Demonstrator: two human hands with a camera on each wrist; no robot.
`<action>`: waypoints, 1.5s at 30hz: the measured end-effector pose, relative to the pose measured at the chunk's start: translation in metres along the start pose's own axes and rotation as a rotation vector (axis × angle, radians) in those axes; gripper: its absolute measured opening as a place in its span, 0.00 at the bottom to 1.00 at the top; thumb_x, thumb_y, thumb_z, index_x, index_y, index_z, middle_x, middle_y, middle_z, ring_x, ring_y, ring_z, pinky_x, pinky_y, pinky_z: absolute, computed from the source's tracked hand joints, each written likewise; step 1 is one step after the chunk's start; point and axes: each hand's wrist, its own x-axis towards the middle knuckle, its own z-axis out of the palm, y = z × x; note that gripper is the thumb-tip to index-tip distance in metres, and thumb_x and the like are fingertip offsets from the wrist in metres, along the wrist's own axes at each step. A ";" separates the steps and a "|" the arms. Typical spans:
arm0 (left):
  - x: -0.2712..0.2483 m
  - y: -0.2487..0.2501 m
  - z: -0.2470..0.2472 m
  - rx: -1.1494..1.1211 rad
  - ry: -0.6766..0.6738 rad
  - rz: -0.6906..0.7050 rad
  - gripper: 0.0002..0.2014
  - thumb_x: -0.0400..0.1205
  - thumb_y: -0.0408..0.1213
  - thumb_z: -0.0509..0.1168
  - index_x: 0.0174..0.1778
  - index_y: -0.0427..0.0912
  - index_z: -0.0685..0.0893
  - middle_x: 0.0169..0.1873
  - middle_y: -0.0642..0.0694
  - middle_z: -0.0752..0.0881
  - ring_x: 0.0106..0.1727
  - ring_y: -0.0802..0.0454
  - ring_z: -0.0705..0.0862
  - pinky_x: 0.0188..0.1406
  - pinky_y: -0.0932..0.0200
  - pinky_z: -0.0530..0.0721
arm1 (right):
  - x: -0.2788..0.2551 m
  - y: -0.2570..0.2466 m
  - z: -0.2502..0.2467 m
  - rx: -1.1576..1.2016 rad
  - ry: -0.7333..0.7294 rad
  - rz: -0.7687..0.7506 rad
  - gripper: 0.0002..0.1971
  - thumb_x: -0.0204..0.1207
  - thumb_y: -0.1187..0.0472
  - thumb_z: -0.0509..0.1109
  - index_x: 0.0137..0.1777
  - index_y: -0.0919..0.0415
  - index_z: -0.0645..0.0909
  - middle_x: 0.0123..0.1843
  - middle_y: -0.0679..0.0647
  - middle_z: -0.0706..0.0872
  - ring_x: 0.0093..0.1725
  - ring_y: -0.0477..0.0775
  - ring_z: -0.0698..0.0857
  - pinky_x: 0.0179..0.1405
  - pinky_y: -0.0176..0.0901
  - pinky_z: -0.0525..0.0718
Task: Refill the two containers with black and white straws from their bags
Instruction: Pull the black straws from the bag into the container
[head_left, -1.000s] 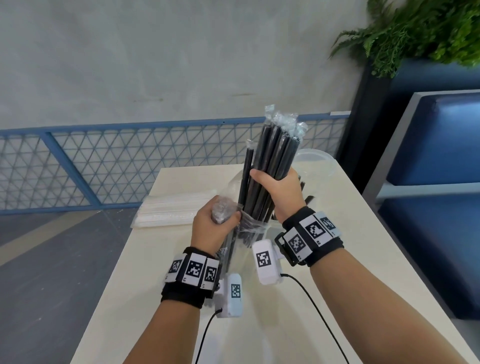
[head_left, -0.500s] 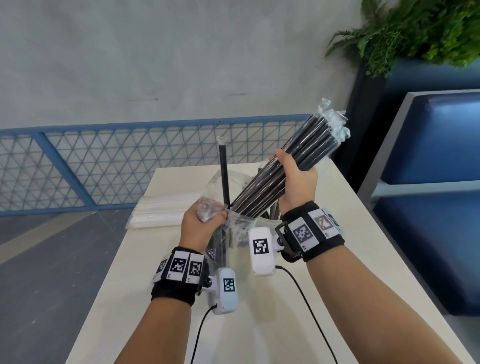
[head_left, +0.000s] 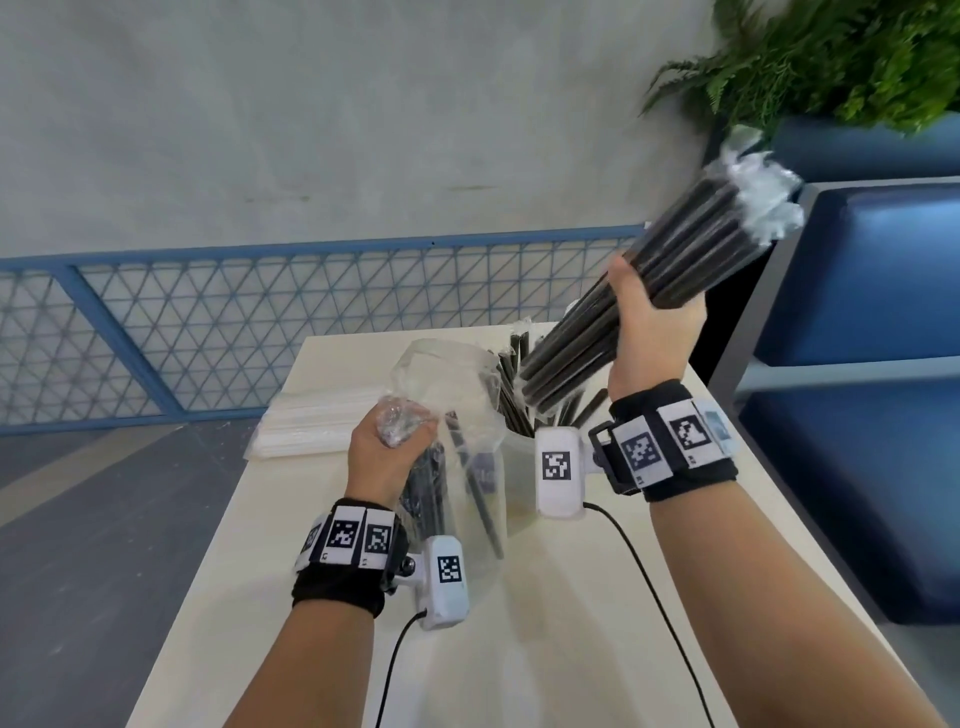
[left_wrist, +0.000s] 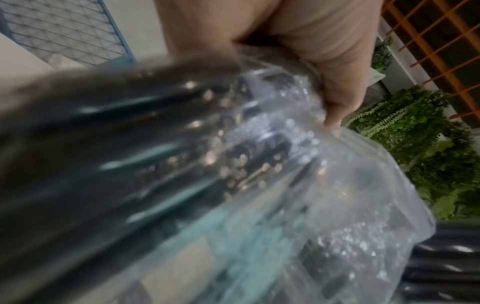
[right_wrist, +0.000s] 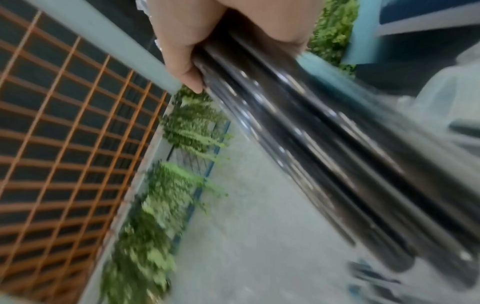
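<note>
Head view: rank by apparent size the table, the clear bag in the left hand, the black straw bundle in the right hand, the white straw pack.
1. Table, by far the largest.
2. Black straw bundle and clear bag look about alike; the bundle is raised nearer the camera, so no ranking between them.
3. White straw pack, smallest, though it lies farther off and is partly hidden.

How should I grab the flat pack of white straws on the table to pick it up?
Probably around the middle of the pack of white straws, coming down from above with fingers across its width. It lies flat and long on the table, left of the left hand, so a middle grip should keep both ends level.
</note>
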 end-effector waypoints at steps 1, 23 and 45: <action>-0.001 0.000 0.000 -0.018 0.001 0.009 0.13 0.71 0.21 0.72 0.33 0.47 0.83 0.35 0.47 0.86 0.41 0.48 0.84 0.55 0.47 0.82 | -0.003 0.007 -0.002 -0.087 -0.032 -0.033 0.14 0.66 0.66 0.78 0.50 0.60 0.79 0.42 0.48 0.85 0.43 0.47 0.86 0.47 0.41 0.86; -0.001 -0.007 0.005 -0.108 -0.076 0.046 0.15 0.72 0.18 0.69 0.38 0.46 0.81 0.29 0.58 0.88 0.34 0.63 0.85 0.38 0.68 0.84 | -0.002 0.083 -0.003 -1.068 -0.595 -0.590 0.25 0.73 0.49 0.61 0.71 0.53 0.72 0.71 0.56 0.75 0.71 0.60 0.72 0.71 0.55 0.70; -0.023 -0.024 -0.018 -0.065 -0.414 -0.038 0.43 0.52 0.33 0.79 0.65 0.51 0.73 0.50 0.50 0.87 0.50 0.56 0.87 0.47 0.60 0.86 | -0.077 0.075 -0.022 -1.134 -1.210 -0.083 0.20 0.71 0.61 0.72 0.63 0.63 0.77 0.58 0.58 0.87 0.57 0.54 0.86 0.56 0.42 0.82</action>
